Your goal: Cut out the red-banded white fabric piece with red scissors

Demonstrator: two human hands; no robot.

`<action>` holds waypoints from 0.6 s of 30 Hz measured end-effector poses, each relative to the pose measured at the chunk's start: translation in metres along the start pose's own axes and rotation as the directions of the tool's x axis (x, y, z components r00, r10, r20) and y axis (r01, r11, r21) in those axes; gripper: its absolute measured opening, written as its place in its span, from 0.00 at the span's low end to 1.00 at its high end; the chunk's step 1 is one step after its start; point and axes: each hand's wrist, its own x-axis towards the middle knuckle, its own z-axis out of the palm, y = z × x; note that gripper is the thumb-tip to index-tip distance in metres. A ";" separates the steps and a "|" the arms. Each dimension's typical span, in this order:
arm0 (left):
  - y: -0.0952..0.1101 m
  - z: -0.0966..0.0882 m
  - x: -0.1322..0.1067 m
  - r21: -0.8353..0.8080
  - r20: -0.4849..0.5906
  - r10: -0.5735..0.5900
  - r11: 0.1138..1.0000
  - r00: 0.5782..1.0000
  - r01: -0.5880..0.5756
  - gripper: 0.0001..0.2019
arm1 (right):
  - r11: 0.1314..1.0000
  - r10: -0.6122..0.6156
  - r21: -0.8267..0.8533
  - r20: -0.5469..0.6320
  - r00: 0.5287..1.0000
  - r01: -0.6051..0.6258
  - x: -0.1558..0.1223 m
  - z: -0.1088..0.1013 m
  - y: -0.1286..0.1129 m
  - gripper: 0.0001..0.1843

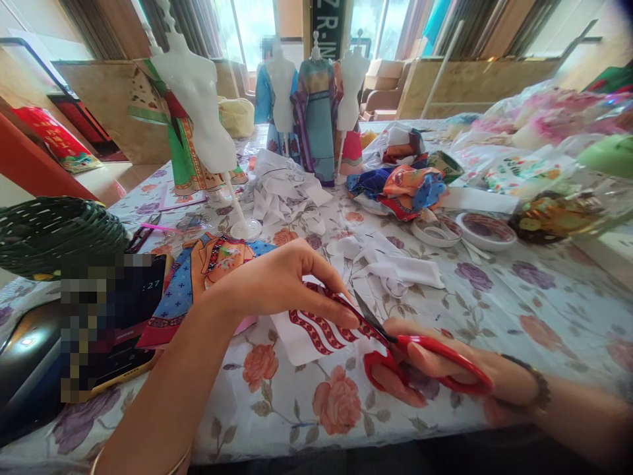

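On tablecloth (pixel 494 297): one scissors (pixel 403 341), one printed strip (pixel 316 333)

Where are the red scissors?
In the head view, the red scissors are low and right of centre, in the right hand, blades at the red-striped sheet that the left hand pinches.

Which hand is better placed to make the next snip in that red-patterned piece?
Probably the right hand: it holds the red scissors, blades at the edge of the patterned piece. The left hand only steadies that piece.
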 end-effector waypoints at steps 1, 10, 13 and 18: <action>0.000 0.000 0.000 0.006 -0.002 -0.002 1.000 1.000 0.002 0.03 | 1.000 0.007 -0.010 0.021 1.000 -0.007 0.000 -0.001 -0.001 0.33; 0.002 0.000 0.000 0.035 0.009 0.004 0.999 1.000 -0.005 0.02 | 0.999 0.036 -0.015 -0.026 0.999 -0.037 -0.002 0.000 0.005 0.34; 0.001 0.000 -0.001 0.034 0.009 0.003 0.999 1.000 -0.003 0.02 | 0.999 0.053 0.013 -0.018 0.998 -0.053 -0.002 0.001 0.004 0.34; 0.000 0.000 -0.001 0.074 -0.018 0.015 0.997 1.000 -0.013 0.03 | 0.998 0.052 0.035 -0.048 0.997 -0.050 -0.003 0.002 0.002 0.34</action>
